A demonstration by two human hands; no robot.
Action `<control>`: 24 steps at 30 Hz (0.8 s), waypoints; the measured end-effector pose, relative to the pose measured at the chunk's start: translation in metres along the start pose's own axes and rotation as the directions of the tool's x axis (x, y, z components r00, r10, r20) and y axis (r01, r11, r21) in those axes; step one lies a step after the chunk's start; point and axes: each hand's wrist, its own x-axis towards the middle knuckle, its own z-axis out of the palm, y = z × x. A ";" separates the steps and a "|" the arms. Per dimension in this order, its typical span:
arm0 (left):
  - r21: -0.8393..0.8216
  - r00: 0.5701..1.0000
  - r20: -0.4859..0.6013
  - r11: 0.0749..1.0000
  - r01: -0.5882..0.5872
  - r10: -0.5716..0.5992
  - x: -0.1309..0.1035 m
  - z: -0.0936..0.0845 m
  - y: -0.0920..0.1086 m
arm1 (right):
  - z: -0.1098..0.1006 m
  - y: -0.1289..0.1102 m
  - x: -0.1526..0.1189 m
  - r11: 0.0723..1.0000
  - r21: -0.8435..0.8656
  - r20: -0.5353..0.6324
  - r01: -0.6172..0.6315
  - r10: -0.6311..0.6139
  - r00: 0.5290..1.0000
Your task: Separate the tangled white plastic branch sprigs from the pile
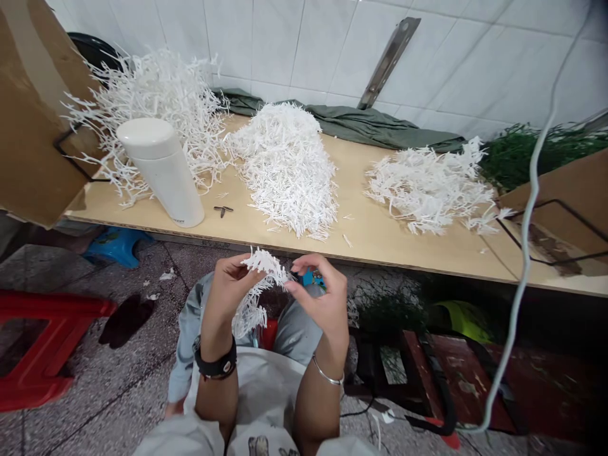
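My left hand (231, 286) is closed on a bunch of white plastic sprigs (268, 263), held above my lap. More of the same white branching strands hang below it. My right hand (323, 291) is curled at the bunch's right end, thumb and index finger close about the tips there; fine detail between them is too small to make out. In front of both hands, on the table, lies a large heap of small white plastic pieces (289, 171). To its right is a looser pile of white branched sprigs (430, 187).
A tangled white strand pile (166, 95) and a white bottle (164, 174) stand on the table (380, 247) at left. Cardboard boxes (38, 114) flank it. A pale cable (527, 234) hangs at right. A red stool (52, 354) and a blue stool (116, 246) are on the floor.
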 end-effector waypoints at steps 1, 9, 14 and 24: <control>0.002 0.999 0.035 1.000 0.003 -0.003 -0.001 0.001 0.000 | 0.003 -0.003 0.000 0.999 -0.021 0.042 0.028 -0.027 0.999; 0.171 0.986 0.144 0.980 -0.105 0.081 -0.004 0.002 0.002 | 0.009 -0.013 -0.002 0.964 -0.246 0.108 0.098 -0.073 0.991; 0.183 0.964 0.258 0.977 -0.108 0.058 -0.004 0.001 -0.002 | 0.009 -0.014 0.000 0.962 -0.251 0.173 0.108 -0.065 0.983; -0.038 0.975 0.212 0.997 0.070 -0.060 0.007 0.012 -0.015 | 0.009 -0.013 -0.004 0.997 0.075 0.275 -0.034 0.012 0.961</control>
